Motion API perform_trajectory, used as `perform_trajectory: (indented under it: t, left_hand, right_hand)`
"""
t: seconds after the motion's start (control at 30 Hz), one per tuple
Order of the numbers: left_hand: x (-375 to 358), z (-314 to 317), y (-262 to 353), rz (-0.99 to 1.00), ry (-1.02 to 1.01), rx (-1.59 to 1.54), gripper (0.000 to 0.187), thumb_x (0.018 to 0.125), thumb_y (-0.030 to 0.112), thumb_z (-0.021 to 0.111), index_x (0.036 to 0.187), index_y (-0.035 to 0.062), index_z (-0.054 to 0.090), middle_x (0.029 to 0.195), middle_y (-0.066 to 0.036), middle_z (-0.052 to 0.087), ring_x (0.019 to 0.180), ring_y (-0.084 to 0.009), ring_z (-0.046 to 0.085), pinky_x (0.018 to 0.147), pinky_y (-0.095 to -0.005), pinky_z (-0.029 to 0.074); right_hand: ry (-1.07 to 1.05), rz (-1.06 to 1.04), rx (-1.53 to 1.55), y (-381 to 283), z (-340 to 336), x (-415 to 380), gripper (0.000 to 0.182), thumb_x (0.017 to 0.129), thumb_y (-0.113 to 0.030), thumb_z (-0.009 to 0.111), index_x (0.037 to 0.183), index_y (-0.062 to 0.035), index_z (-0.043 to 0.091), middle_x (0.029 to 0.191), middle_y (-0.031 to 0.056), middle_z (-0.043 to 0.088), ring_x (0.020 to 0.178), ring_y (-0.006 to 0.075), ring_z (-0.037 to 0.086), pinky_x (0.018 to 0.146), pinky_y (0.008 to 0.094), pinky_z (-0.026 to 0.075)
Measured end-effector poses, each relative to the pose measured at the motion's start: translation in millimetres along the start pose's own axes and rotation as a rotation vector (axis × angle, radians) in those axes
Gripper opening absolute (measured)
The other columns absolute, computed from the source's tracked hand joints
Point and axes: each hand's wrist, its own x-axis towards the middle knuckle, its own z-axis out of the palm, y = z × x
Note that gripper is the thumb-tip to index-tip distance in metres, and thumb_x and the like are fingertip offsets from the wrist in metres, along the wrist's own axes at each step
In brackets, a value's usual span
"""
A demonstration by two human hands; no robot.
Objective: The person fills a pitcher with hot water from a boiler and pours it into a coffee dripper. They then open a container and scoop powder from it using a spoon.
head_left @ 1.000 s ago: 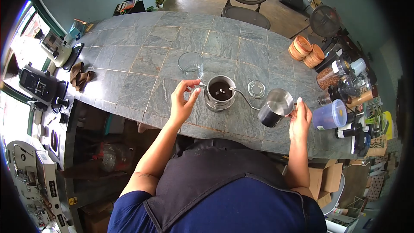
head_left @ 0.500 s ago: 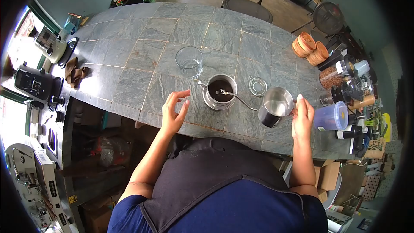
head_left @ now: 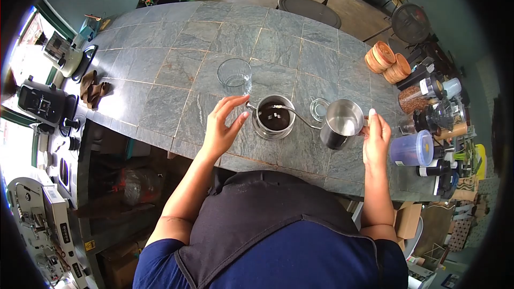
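My right hand (head_left: 377,138) grips the handle of a steel gooseneck kettle (head_left: 336,140), lidless, with its bright inside showing. The kettle's thin curved spout reaches left over a steel coffee pot (head_left: 273,132) with dark coffee (head_left: 275,118) inside. On the pot's left side is a small handle (head_left: 250,106). My left hand (head_left: 225,126) is there, thumb and forefinger apart on either side of that handle, fingertips right by it. Behind the pot stands a clear glass (head_left: 234,76). A small round lid (head_left: 320,108) lies between pot and kettle, partly behind the kettle.
The tiled counter (head_left: 176,75) carries a brown cloth (head_left: 93,90) and grinders (head_left: 43,104) on the left. Right of my hand stand a blue-lidded plastic tub (head_left: 409,149), jars of beans (head_left: 412,99) and stacked wooden bowls (head_left: 381,56). Chairs (head_left: 310,10) stand beyond.
My left hand has moved right and slightly up to the pot's handle. The kettle has risen slightly in view, and its spout tip has shifted up over the coffee.
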Motion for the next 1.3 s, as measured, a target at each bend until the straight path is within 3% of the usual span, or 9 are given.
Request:
perform_trajectory:
  t: [0.33, 0.6, 0.87, 1.2, 1.3]
  left_hand:
    - [13.8, 3.9, 0.4, 0.062, 0.063, 0.025, 0.02, 0.082, 0.007, 0.071, 0.103, 0.006, 0.071, 0.092, -0.009, 0.069, 0.088, -0.0253, 0.063, 0.082, -0.0348, 0.046]
    - [13.3, 2.0, 0.5, 0.059, 0.052, 0.03, 0.019, 0.082, 0.007, 0.071, 0.101, 0.0056, 0.071, 0.09, -0.009, 0.069, 0.086, -0.0247, 0.062, 0.082, -0.0349, 0.046]
    - [15.6, -0.6, 3.5, 0.049, 0.035, 0.044, 0.018, 0.082, 0.007, 0.071, 0.1, 0.0065, 0.071, 0.089, -0.008, 0.069, 0.085, -0.0242, 0.062, 0.081, -0.0348, 0.046]
    - [16.0, -4.1, 2.9, 0.076, 0.024, 0.073, 0.019, 0.082, 0.007, 0.071, 0.101, 0.0078, 0.072, 0.089, -0.008, 0.069, 0.085, -0.0245, 0.06, 0.08, -0.035, 0.047]
    - [16.5, -4.9, 3.7, 0.078, 0.021, 0.073, 0.019, 0.082, 0.007, 0.071, 0.101, 0.008, 0.072, 0.09, -0.008, 0.069, 0.085, -0.0247, 0.06, 0.08, -0.0351, 0.047]
  right_hand:
    - [0.045, -0.012, 0.004, 6.2, -20.5, -0.3, 0.028, 0.099, -0.022, 0.055, 0.075, -0.0085, 0.058, 0.068, -0.0085, 0.044, 0.06, 0.0018, 0.042, 0.056, 0.0205, 0.036]
    - [0.076, 0.0, 0.009, 6.9, -28.8, -12.1, 0.027, 0.1, -0.022, 0.055, 0.076, -0.0082, 0.058, 0.069, -0.0076, 0.046, 0.061, 0.002, 0.044, 0.056, 0.0206, 0.037]
    - [0.066, -0.002, -0.05, 2.3, -27.5, -23.1, 0.036, 0.101, -0.021, 0.053, 0.066, -0.0126, 0.045, 0.064, -0.0103, 0.033, 0.058, 0.0006, 0.029, 0.051, 0.0216, 0.024]
    - [0.043, -0.045, -0.011, -7.1, -4.7, -15.7, 0.037, 0.1, -0.02, 0.053, 0.065, -0.0121, 0.045, 0.064, -0.0104, 0.033, 0.058, 0.0004, 0.029, 0.051, 0.0219, 0.023]
    - [0.056, -0.043, 0.0, -6.5, -4.3, -10.6, 0.035, 0.1, -0.021, 0.054, 0.067, -0.0113, 0.048, 0.065, -0.01, 0.036, 0.058, 0.0004, 0.033, 0.052, 0.021, 0.028]
